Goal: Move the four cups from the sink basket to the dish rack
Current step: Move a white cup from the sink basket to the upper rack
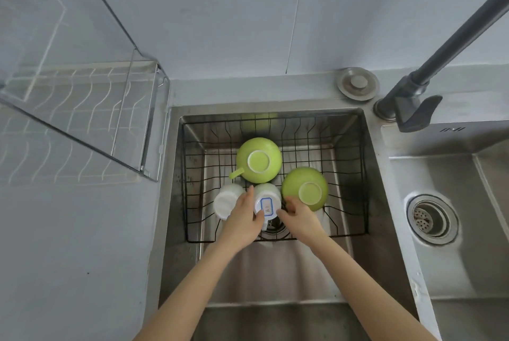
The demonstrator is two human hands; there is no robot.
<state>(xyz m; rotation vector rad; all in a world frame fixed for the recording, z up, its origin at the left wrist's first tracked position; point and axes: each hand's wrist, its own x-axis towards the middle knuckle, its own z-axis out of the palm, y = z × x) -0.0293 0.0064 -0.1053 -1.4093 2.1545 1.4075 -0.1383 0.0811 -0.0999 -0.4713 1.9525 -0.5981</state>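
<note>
A black wire sink basket [349, 175] sits in the left sink and holds several upturned cups. Two are green: one with a handle [259, 160] at the back, one [305, 188] at the right. Two are white: a plain one [227, 200] at the left and a labelled one [266, 200] in the middle. My left hand [243, 219] wraps the left side of the labelled white cup, thumb under its base. My right hand [298, 215] touches that cup's right side, fingers curled. The silver dish rack [82, 120] stands on the counter at the left, with nothing in it.
A dark faucet [418, 93] rises at the back right, its spout running to the upper right. A sink plug [357, 83] lies on the ledge behind the sink. A second sink with a drain strainer [431, 219] is at the right. A grey wall stands behind.
</note>
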